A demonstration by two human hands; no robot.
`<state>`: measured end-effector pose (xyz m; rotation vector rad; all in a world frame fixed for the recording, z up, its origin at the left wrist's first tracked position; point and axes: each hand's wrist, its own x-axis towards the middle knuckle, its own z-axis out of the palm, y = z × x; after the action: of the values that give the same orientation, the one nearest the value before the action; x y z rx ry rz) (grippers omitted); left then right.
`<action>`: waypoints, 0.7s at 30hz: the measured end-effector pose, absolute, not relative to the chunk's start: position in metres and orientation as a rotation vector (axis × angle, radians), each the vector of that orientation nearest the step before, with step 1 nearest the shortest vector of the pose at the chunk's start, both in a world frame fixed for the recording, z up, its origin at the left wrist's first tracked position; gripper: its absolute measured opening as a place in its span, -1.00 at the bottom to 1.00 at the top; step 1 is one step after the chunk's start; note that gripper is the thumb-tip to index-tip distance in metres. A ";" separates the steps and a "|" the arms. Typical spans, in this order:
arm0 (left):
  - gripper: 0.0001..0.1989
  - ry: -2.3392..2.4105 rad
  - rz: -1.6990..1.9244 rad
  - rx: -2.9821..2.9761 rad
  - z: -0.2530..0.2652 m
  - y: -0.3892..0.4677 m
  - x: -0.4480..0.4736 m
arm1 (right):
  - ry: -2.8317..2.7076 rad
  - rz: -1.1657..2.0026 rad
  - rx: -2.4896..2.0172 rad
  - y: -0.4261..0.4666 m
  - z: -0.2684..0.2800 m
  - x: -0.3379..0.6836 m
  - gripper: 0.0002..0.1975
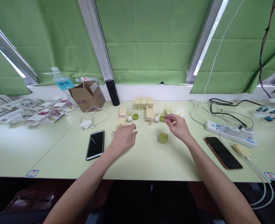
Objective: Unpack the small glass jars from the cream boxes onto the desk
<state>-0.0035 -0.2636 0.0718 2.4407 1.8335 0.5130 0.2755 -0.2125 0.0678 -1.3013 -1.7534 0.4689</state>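
Lying at left, a phone [95, 145] is facing up; a small carton [115, 128] is sitting by the left hand [124, 137], which is curling loosely, grip unclear; a green lid [162, 119] is resting farther right; a green-topped jar [163, 137] is standing nearer; the right hand [178, 127] is holding thumb and forefinger close together beside the lid, cannot tell if pinching it.

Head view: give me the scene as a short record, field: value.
left hand: beside a green-labelled box; grip unclear
right hand: fingertips at a small green piece; contact unclear
between hands: green-topped clear container, nearer the right
back: three small boxes in a row
left side: white-bordered phone
right side: power strip, dark phone
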 end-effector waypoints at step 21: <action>-0.55 1.228 0.569 2.193 0.020 -0.246 0.078 | -2.273 0.574 -1.330 -0.235 0.047 0.275 -0.93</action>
<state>0.0780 -0.2463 0.0201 2.1935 1.2283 0.5689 0.2748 -0.2346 0.0473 -1.3303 -2.2730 0.5741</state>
